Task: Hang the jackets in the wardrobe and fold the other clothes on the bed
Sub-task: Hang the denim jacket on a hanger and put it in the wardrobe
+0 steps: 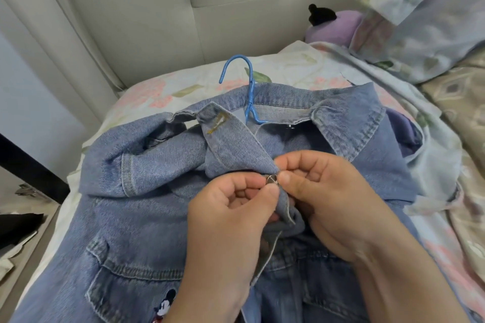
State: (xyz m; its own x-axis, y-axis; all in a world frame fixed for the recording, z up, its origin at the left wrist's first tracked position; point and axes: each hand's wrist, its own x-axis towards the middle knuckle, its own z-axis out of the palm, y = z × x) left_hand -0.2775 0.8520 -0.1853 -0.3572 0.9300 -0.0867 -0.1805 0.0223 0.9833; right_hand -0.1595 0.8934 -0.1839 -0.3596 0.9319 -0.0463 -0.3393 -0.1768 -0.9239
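Head view: jacket (147, 212) lies front-up across the bed (147, 92), filling the middle. The hanger (249, 102) sits inside its collar, hook poking out at 12 o'clock. At centre, my left hand (231, 217) pinches the front edge while my right hand (328, 202) pinches the cloth at the button (271, 180). I judge I'm fastening it so the jacket won't slide off when hung.

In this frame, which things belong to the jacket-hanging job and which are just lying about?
Job in hand: denim jacket, blue hanger in its collar, metal button, left hand and right hand pinching the jacket there.
Lying about: purple plush toy, floral bedding.
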